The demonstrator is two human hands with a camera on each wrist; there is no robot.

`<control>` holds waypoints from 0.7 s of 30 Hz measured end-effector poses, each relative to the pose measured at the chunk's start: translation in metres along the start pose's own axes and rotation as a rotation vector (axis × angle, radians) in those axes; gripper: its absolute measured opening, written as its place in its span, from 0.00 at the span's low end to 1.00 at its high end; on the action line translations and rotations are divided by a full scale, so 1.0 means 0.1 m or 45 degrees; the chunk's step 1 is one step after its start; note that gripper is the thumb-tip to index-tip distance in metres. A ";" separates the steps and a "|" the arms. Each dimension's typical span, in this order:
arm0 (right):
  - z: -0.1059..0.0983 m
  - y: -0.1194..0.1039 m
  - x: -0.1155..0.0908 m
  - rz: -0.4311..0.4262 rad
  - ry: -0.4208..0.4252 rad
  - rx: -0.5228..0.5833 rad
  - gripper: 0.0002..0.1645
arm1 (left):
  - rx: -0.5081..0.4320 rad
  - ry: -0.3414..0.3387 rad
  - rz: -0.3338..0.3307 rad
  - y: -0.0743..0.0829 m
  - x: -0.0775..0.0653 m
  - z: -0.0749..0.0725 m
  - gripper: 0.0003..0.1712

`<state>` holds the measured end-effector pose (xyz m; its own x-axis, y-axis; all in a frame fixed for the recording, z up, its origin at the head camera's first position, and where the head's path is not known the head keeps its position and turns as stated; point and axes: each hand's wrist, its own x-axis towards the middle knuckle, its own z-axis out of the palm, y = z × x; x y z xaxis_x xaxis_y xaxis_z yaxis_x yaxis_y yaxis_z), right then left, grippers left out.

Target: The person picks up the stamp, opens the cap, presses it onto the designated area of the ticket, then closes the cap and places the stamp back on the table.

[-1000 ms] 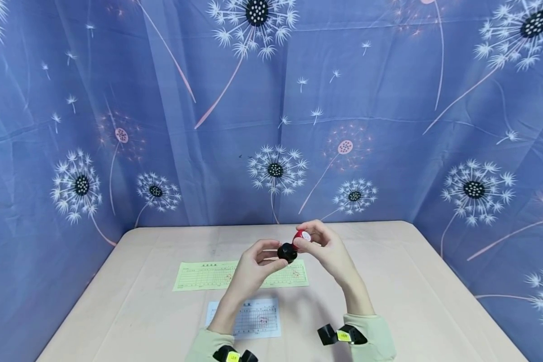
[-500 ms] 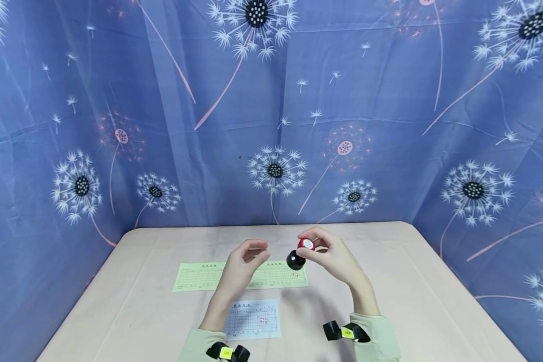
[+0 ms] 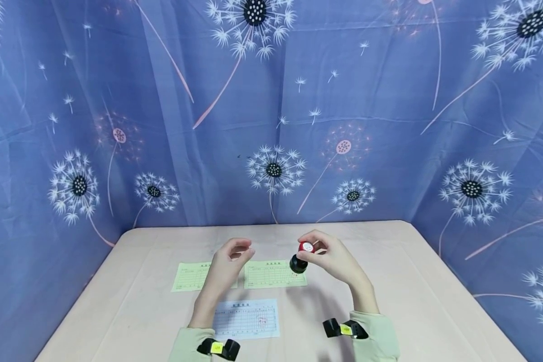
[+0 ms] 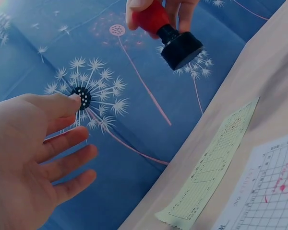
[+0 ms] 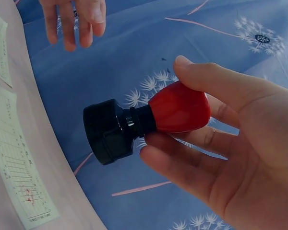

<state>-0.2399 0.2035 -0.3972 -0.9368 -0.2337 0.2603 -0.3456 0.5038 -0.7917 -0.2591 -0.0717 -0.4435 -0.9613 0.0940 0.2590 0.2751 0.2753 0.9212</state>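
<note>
My right hand (image 3: 335,255) holds a stamp by its red handle (image 5: 181,109), pinched between thumb and fingers. The stamp's round black base (image 5: 108,132) points down and to the left, above the right end of a green slip in the head view. My left hand (image 3: 224,262) is apart from it on the left, fingers loosely bent with nothing in them. In the left wrist view the left hand (image 4: 33,153) shows its palm and spread fingers, while the black base (image 4: 182,50) hangs tilted at the top.
Two green printed slips (image 3: 278,279) lie side by side on the pale table (image 3: 126,301); my left hand and forearm cover part of the left one. Nearer lies a light blue slip (image 3: 249,327) with red marks. A blue dandelion-print curtain (image 3: 217,176) surrounds the table.
My left hand has let go of the stamp's black base and moved left. The right hand has lowered the stamp slightly. Both green slips now show more.
</note>
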 end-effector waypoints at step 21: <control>-0.16 0.30 -0.07 0.057 0.002 0.049 0.20 | 0.056 -0.051 0.020 -0.03 -0.01 0.03 0.16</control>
<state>-0.2444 0.2338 -0.4144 -0.9514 -0.2103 0.2249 -0.3009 0.4811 -0.8234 -0.2584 -0.0701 -0.4471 -0.9557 0.1362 0.2609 0.2915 0.3153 0.9031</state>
